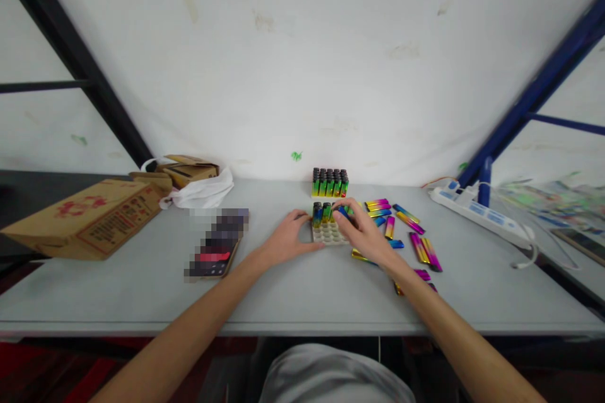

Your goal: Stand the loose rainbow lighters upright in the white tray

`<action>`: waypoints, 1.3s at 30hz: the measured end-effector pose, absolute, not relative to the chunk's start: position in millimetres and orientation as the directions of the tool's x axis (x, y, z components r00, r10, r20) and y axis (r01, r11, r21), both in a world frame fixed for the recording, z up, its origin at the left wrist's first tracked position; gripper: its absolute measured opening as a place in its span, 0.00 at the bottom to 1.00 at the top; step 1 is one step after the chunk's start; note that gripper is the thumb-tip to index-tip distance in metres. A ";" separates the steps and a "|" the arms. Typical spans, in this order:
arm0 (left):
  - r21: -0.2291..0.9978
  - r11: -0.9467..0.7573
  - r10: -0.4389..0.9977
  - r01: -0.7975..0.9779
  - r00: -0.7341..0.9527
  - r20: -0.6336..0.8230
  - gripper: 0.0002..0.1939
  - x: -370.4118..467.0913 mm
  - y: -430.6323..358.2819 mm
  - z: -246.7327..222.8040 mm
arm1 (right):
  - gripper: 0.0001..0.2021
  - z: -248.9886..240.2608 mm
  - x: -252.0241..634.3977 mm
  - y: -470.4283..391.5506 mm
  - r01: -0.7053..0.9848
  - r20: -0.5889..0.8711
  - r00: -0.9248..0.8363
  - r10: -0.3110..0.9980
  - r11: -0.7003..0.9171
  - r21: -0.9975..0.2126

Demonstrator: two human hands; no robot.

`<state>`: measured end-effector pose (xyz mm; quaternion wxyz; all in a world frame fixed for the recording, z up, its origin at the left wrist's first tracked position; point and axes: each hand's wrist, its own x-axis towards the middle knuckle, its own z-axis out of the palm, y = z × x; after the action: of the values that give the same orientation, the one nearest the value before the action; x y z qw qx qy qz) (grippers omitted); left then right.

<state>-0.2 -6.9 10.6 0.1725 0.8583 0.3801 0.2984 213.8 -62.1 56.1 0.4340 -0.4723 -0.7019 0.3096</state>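
A pale tray with rows of round holes (324, 237) lies on the table in front of me. Several lighters with black tops (326, 212) stand upright along its far rows, the nearer holes bare. My left hand (289, 238) rests at the tray's left edge, thumb and fingers spread apart around the corner. Over the tray's right side, my right hand (362, 233) pinches a blue lighter (343, 211). Its fingers hide part of the tray. Behind stands a block of upright green-yellow lighters (329, 183). Loose metallic lighters (389, 227) lie scattered right of the tray.
A phone (220, 242), partly pixelated, lies on the left of the grey table (283, 302). Further left are a cardboard box (89, 217), a smaller open box (191, 170) and a white plastic bag (203, 193). A white power strip (482, 211) runs along the right edge.
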 end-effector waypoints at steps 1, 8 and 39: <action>0.521 -0.650 0.757 0.553 0.533 0.378 0.31 -0.3 -7.0 10.9 | 0.16 55.0 210.2 -58.7 0.410 0.348 -0.144 0.927 0.376 -0.831; 0.520 -0.651 0.755 0.553 0.542 0.368 0.31 -0.3 -7.6 15.0 | 0.25 41.4 200.1 -47.3 0.529 0.387 0.035 0.921 0.312 -0.789; 0.510 -0.633 0.770 0.582 0.545 0.333 0.34 -1.3 -6.9 12.3 | 0.12 47.8 211.2 -22.6 0.858 0.315 -0.385 0.868 0.462 -0.223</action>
<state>-1.3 -6.9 12.3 0.1724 0.8617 0.3923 0.2716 211.2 -22.6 47.8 0.1965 -0.5185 -0.8321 0.0117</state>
